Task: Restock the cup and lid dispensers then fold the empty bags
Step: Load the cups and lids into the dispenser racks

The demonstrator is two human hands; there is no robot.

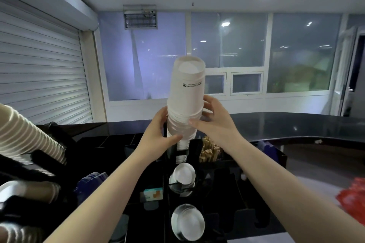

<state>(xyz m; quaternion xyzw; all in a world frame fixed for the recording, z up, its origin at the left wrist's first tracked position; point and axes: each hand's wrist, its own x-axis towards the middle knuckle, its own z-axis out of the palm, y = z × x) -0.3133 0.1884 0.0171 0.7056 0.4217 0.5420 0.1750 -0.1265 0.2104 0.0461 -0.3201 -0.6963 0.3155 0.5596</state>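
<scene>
Both hands hold a tall stack (185,96) of white paper cups, bottoms up, over the black dispenser (177,183) on the dark counter (296,124). The left hand (158,134) wraps the lower part of the stack, thumb across the front; the right hand (213,122) grips it from the other side, a little higher, fingers curled round the rims. The stack's long axis runs nearly upright, leaning slightly away from the person, and its lower end already sits in the top slot of the dispenser — so what matters is keeping that axis in line with the slot straight below the hands. The left hand is nearer the slot and looks best placed to guide; the right would press down. Below, two clear lid stacks (182,178) fill nearer slots. More cups (29,136) lie at left.
</scene>
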